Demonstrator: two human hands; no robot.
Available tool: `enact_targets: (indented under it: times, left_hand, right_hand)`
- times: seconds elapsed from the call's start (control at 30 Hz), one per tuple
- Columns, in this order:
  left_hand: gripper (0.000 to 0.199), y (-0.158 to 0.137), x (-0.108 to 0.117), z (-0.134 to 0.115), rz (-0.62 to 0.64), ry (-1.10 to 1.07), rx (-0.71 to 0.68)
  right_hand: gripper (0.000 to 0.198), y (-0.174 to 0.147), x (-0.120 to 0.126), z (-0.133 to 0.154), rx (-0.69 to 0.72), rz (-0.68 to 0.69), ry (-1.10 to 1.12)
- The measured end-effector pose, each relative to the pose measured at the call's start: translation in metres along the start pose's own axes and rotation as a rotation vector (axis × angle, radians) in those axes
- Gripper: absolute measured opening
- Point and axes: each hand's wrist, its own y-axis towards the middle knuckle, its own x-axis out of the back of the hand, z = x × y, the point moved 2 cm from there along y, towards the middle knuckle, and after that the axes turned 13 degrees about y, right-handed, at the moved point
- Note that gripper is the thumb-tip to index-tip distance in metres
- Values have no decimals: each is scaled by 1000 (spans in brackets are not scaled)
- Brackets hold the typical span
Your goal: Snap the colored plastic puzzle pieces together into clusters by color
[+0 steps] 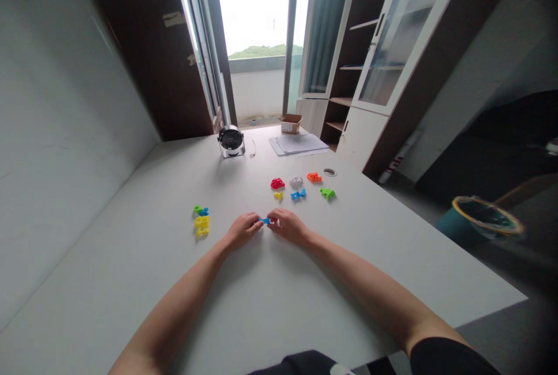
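Note:
Between my fingertips is a small blue plastic piece [264, 221], held low over the white table. My left hand [244, 230] pinches its left end, and my right hand [286, 226] closes on its right end. A reddish bit shows at the right fingertips, too small to make out. Beyond my right hand lie small plastic pieces in colour groups: red [277, 184], white [296, 181], orange [314, 177], yellow [278, 196], blue [298, 195] and green [327, 193]. Left of my left hand, yellow pieces [202, 222] sit beside green [197, 209] and blue ones [204, 211].
On the white table [174, 177] stand a round black-and-silver device [231, 139] and a small cardboard box [290, 124]. Paper sheets [300, 143] and a tape roll [330, 172] lie to the right. A bin [483, 218] stands on the floor past the table's right edge.

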Motion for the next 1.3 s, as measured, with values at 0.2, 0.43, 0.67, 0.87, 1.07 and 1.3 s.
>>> enact_targets:
  times: [0.2,0.43,0.67,0.87,1.07,1.3]
  left_hand:
    - [33,-1,1,-2,6,-5,4]
    - [32,-1,1,-2,-12,-10,-3]
    - [31,-1,-1,-1,-26,-2,5]
    - [31,-1,1,-3,-23,-1,-1]
    - [32,-2,3,-4,-17,-13,3]
    - [34,-1,1,-3,-8,-12,19]
  right_hand:
    - [8,1,2,4,1,5,5]
    - [8,1,1,3,-10,6,-2]
    - [8,1,0,1,-5,8,5]
    - [7,1,1,2,-7,9,8]
    - [9,1,1,2,-2,9,15]
    - [10,2,1,3,-6,6,14]
